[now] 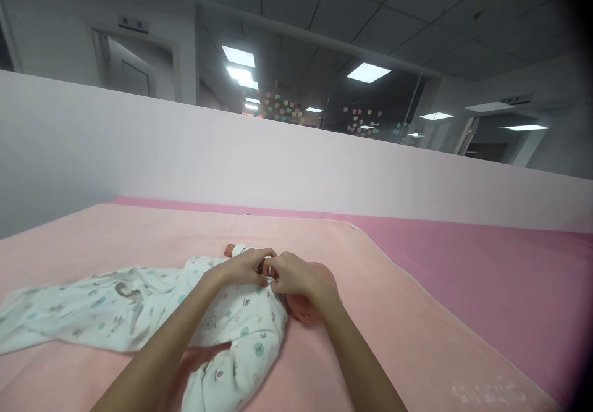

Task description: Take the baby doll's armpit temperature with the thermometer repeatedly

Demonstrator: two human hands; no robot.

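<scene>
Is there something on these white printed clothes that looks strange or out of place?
Mostly they look ordinary. One odd spot: a brownish-grey curved patch in the lower part of the white printed clothes, left in the picture. It breaks the pattern; whether it is a fold or an opening, I cannot tell.

the clothes were white, printed with teal dots and small animal drawings — the doll's head reddish pink. the blanket was peach with whitish lettering, the mat stronger pink, the panel white — the heart stickers pink, yellow and green.
</scene>
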